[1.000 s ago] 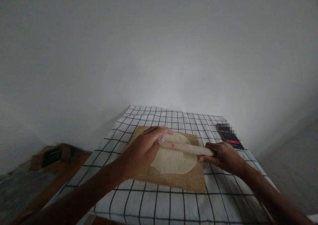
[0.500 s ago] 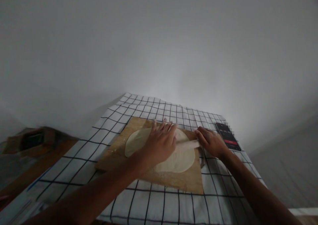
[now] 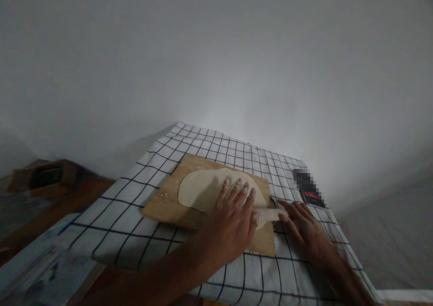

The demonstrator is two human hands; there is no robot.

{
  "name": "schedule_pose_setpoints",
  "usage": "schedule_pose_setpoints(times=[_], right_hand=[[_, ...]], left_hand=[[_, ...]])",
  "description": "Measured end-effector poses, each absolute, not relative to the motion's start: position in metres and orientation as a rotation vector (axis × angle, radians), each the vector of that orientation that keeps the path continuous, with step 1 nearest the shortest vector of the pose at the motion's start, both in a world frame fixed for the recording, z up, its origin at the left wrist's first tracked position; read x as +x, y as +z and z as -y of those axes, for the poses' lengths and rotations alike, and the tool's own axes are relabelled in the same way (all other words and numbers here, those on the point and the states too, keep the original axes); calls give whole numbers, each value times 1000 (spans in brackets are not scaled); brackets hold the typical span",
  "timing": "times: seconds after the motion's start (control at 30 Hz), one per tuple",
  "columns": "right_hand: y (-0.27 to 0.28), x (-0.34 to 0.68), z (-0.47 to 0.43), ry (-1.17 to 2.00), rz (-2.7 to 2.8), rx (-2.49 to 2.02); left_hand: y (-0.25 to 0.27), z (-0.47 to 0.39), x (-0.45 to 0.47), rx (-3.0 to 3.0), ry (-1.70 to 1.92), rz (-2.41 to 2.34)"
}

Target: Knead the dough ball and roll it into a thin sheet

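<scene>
A thin pale sheet of dough [image 3: 196, 189] lies on a wooden board [image 3: 162, 204]. Across its right part rests a light rolling pin [image 3: 269, 214], partly covered by my hands. My left hand [image 3: 235, 220] lies over the pin with fingers stretched forward onto the dough, floury at the tips; what is under its palm is hidden. At the pin's right end, past the board's edge, my right hand [image 3: 304, 227] has that end between thumb and fingers. Just behind the pin, a small metal piece [image 3: 274, 202] shows at the board's right edge.
A white cloth with black grid lines [image 3: 216, 146] covers the table. A phone [image 3: 313, 198], partly pixelated, lies at the right. A wall [image 3: 216, 71] rises behind. At far left stands an open cardboard box [image 3: 47, 177].
Both hands and the rolling pin have come nearer to me over the dough. My left hand has also shifted right, uncovering more dough, and my right hand's fingers have straightened somewhat.
</scene>
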State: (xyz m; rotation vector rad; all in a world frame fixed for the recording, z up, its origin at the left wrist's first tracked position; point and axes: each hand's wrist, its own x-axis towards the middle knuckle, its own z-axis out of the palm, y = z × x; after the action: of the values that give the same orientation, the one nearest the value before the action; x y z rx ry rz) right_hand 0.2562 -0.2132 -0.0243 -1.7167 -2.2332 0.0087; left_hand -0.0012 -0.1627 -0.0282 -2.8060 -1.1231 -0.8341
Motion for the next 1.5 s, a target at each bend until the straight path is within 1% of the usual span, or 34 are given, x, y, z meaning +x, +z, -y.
schedule_pose_setpoints(times=[0.1, 0.17, 0.33, 0.43, 0.5, 0.57, 0.63, 0.73, 0.87, 1.0, 1.23, 1.37, 1.5], right_hand=[[-27, 261, 228, 47, 2180, -1758], [-23, 261, 225, 6, 2120, -1768], [4, 233, 182, -107, 1942, -1890], [8, 214, 150, -130, 2134, -1891], [1, 209, 134, -269, 2281, -1828], [-8, 209, 123, -369, 2281, -1801], [-16, 213, 117, -328, 2247, -1784], [-21, 217, 120, -127, 2258, -1709], [-25, 217, 150, 18, 2202, -1622], [-32, 217, 195, -20, 2129, -1611], [-39, 203, 255, -133, 2090, -1746], [-32, 198, 238, -183, 2090, -1815], [-13, 214, 175, -209, 2122, -1926]], left_hand=[[-28, 187, -5, -2833, -836, 1086], [-24, 193, -9, -2854, -827, 1092], [-11, 168, -27, -2772, -813, 1221], [-13, 141, -37, -2660, -769, 1329], [-17, 127, -40, -2601, -753, 1365], [-20, 119, -38, -2567, -758, 1365], [-21, 115, -35, -2555, -753, 1365], [-18, 118, -31, -2564, -714, 1387], [-17, 139, -34, -2615, -699, 1354], [-26, 172, -43, -2657, -720, 1226], [-44, 216, -66, -2677, -580, 993], [-39, 206, -65, -2700, -601, 1006], [-24, 172, -55, -2755, -646, 1082]])
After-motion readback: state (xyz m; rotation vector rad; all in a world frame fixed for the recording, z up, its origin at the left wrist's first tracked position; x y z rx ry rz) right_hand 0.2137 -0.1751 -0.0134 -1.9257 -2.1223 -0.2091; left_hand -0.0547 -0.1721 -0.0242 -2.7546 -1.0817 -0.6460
